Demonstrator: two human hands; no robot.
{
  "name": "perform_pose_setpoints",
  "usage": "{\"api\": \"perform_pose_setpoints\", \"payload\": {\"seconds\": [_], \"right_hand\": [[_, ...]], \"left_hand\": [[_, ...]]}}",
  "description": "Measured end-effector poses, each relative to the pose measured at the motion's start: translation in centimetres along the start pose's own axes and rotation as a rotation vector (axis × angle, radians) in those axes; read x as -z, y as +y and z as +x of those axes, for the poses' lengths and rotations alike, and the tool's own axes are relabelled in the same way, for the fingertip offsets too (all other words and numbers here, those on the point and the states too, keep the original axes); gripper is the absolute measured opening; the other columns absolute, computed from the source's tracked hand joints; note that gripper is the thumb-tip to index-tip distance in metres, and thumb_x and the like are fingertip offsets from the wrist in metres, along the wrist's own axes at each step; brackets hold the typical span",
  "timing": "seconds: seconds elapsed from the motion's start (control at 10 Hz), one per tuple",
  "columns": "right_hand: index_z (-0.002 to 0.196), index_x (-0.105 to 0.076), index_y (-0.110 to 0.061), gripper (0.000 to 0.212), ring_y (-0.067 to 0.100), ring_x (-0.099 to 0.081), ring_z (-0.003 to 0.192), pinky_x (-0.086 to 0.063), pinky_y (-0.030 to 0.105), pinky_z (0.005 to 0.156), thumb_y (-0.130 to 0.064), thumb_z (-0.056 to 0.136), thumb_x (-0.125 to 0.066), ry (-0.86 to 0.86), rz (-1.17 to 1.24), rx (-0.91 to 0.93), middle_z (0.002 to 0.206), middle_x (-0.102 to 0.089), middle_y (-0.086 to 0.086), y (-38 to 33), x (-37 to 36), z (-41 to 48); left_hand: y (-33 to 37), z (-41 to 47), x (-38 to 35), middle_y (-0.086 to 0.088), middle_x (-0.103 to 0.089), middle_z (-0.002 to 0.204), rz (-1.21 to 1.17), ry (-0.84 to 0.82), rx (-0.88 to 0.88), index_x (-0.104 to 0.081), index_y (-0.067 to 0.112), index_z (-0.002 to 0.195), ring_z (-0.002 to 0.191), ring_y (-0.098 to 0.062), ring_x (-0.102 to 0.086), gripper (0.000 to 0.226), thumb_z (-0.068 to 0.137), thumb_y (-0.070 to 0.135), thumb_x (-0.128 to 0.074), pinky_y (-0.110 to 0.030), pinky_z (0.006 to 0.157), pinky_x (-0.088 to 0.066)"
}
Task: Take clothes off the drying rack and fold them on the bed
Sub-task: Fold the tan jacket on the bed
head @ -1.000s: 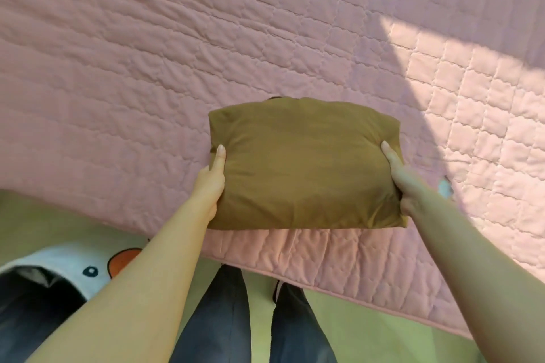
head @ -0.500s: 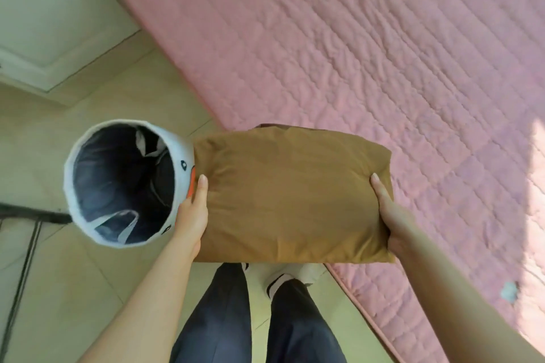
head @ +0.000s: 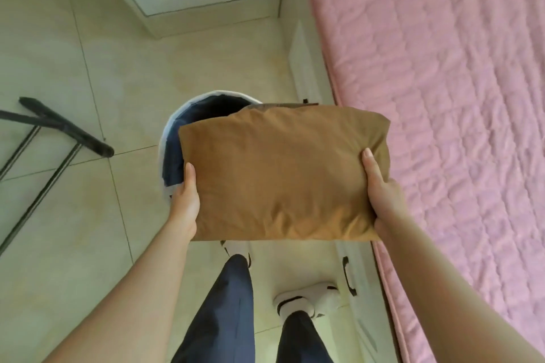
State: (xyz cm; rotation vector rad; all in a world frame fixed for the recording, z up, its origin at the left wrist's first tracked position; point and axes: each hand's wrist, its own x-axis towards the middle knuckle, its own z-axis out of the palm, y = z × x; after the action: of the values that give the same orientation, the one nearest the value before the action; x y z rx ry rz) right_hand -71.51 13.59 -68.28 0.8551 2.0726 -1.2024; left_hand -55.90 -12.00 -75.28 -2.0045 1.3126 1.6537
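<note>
L hand (head: 185, 203) grips left edge of folded mustard-brown cloth bundle (head: 283, 174), thumb on top, fingers hidden under it; R hand (head: 383, 194) grips right edge same way. Bundle is held flat in the air btwn both hands, over right part of round white fabric basket w/ dark lining (head: 174, 138). Pink quilted bed cover (head: 457, 97) lies just right of bundle. Black metal rack legs (head: 53, 132) stand on beige tile floor (head: 73, 230), far left.

- Light was soft, bright and even; its source did not show.
- The floor tiles (head: 59, 38) looked pale, washed out.
- Wide-angle distortion bent the edges; the drying rack (head: 67, 128) blurred slightly.
</note>
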Motion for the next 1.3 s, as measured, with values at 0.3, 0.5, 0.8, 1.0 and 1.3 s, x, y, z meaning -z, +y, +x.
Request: {"api": "perform_pose_setpoints", "payload": {"seconds": [0.3, 0.5, 0.8, 1.0, 1.3], "right_hand": [[0.082, -0.061, -0.013, 0.052, 0.011, -0.059, 0.073, -0.045, 0.025, 0.062, -0.064, 0.077, -0.064, -0.023, -0.178, 0.064, 0.081, -0.062, -0.003, -5.5, -13.9, 0.7], [0.081, -0.057, -0.009, 0.062, 0.017, -0.058, 0.072, -0.043, 0.028, 0.061, -0.071, 0.077, -0.057, -0.028, -0.285, 0.054, 0.078, -0.060, 0.001, -3.9, -18.1, -0.2], [0.073, -0.059, -0.009, 0.068, 0.014, -0.058, 0.064, -0.044, 0.032, 0.067, -0.075, 0.083, -0.043, 0.031, -0.466, 0.145, 0.068, -0.061, -0.001, -0.2, -24.4, 0.1], [0.107, -0.062, -0.017, 0.059, 0.026, -0.060, 0.096, -0.041, 0.031, 0.084, -0.070, 0.086, -0.045, -0.051, -0.428, 0.076, 0.091, -0.061, -0.004, 3.1, -27.6, 6.2], [0.144, -0.037, -0.002, 0.050, 0.032, -0.038, 0.136, -0.031, 0.032, 0.107, -0.032, 0.103, -0.037, -0.066, -0.430, 0.022, 0.148, -0.039, 0.019, 7.7, -31.3, 18.4]], "left_hand": [[1.2, 8.9, 3.8, -0.006, -0.050, 0.142, -0.103, 0.158, 0.054, -0.039, 0.030, 0.146, 0.126, -0.034, -0.049, 0.065, 0.094, 0.066, -0.029, -0.046, 0.107, -0.039], [0.9, 9.6, 2.5, -0.006, -0.049, 0.144, -0.096, 0.259, -0.030, -0.045, 0.018, 0.142, 0.129, -0.030, -0.047, 0.058, 0.100, 0.054, -0.028, -0.036, 0.106, -0.037], [-0.1, 9.7, 0.8, -0.002, -0.055, 0.137, -0.060, 0.442, -0.001, -0.051, 0.019, 0.135, 0.126, -0.029, -0.050, 0.060, 0.099, 0.058, -0.024, -0.045, 0.106, -0.038], [-1.2, 13.3, -1.7, -0.013, -0.058, 0.133, -0.095, 0.500, 0.052, -0.051, 0.013, 0.135, 0.123, -0.033, -0.051, 0.060, 0.100, 0.055, -0.025, -0.034, 0.098, -0.036], [-4.4, 22.0, -7.2, -0.015, -0.061, 0.127, -0.145, 0.501, 0.082, -0.057, 0.009, 0.125, 0.121, -0.032, -0.052, 0.052, 0.103, 0.046, -0.027, -0.034, 0.102, -0.032]]}}
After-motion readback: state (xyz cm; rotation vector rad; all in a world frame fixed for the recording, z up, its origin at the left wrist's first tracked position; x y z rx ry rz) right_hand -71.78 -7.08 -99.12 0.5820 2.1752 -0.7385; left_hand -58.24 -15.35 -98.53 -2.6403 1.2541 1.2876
